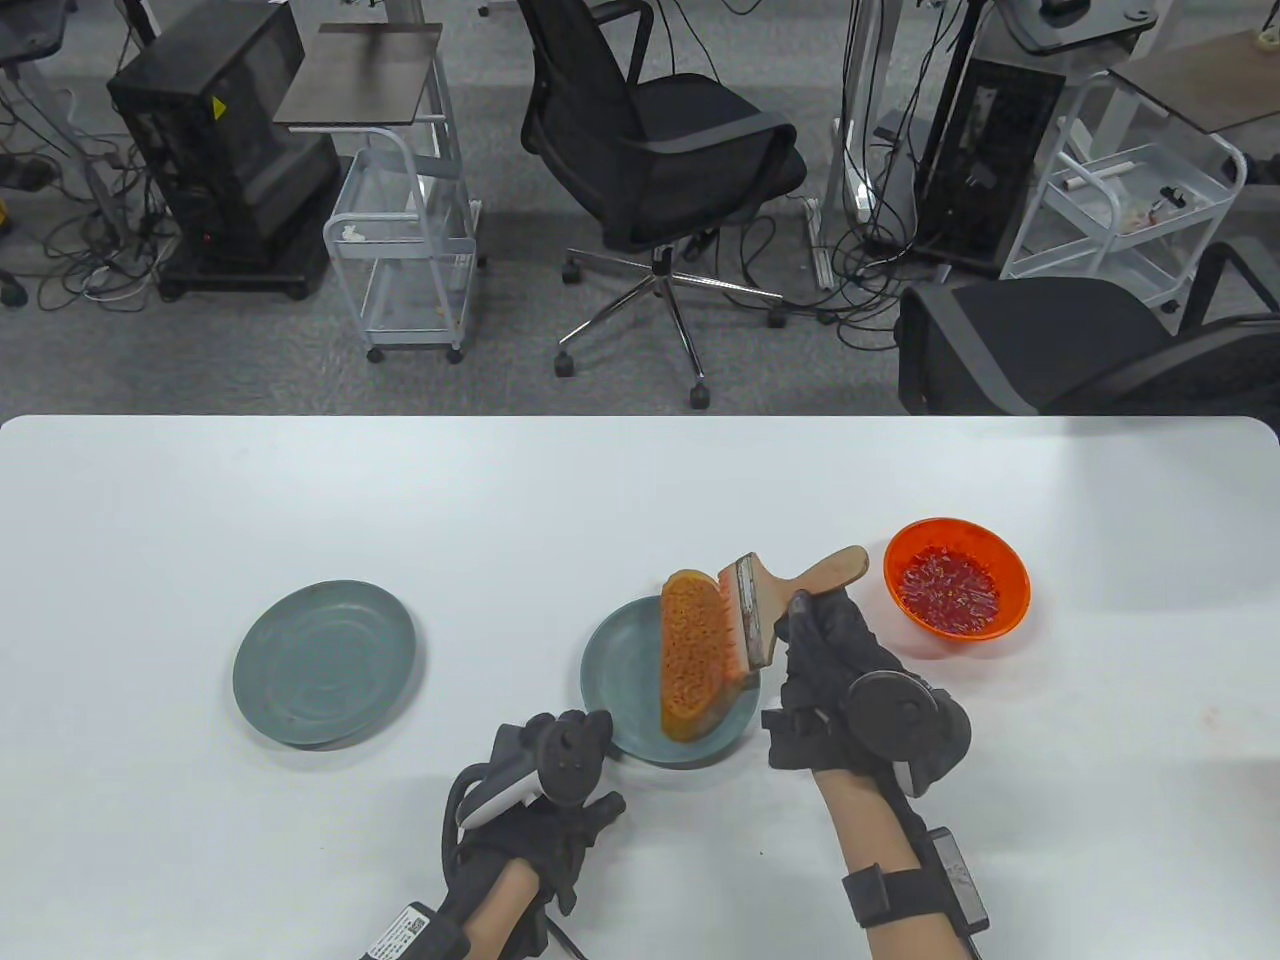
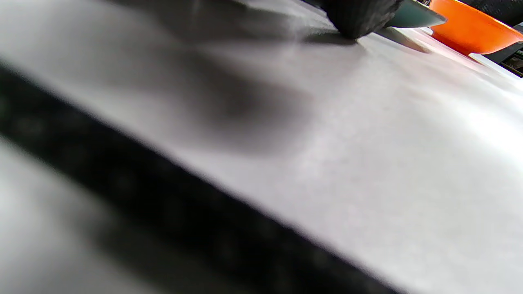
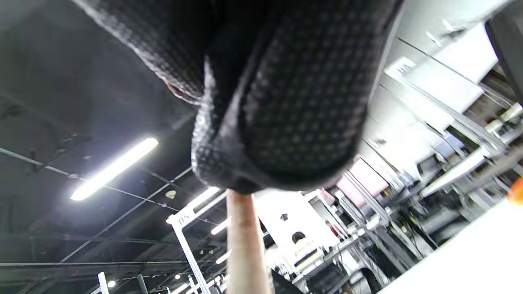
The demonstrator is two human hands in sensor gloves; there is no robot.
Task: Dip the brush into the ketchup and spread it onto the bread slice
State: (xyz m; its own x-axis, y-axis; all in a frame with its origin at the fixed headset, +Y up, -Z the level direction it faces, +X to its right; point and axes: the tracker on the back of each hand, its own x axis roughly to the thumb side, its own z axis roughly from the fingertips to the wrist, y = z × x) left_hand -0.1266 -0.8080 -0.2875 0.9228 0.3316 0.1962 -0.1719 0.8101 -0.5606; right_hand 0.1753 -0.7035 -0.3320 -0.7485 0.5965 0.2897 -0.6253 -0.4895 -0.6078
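- The right hand [image 1: 835, 650] grips the wooden-handled brush [image 1: 775, 605]. Its bristles press on the right edge of the bread slice [image 1: 692, 655], just left of the hand.
- The bread slice, already orange-red, lies long axis front to back on a grey-green plate [image 1: 620, 690].
- The left hand [image 1: 550, 790] holds nothing, fingertips touching that plate's near rim.
- An orange bowl [image 1: 957, 590] with ketchup sits near, on the right.
- A second grey-green plate [image 1: 325, 663] stands bare, far left on the desk [image 1: 640, 480].

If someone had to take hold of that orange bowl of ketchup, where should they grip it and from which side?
Probably the orange bowl is best gripped by its rim on the far right side, coming in from the right. Its walls flare outward to an open, exposed lip, ketchup fills the middle, and the brush in the right hand crowds its left.
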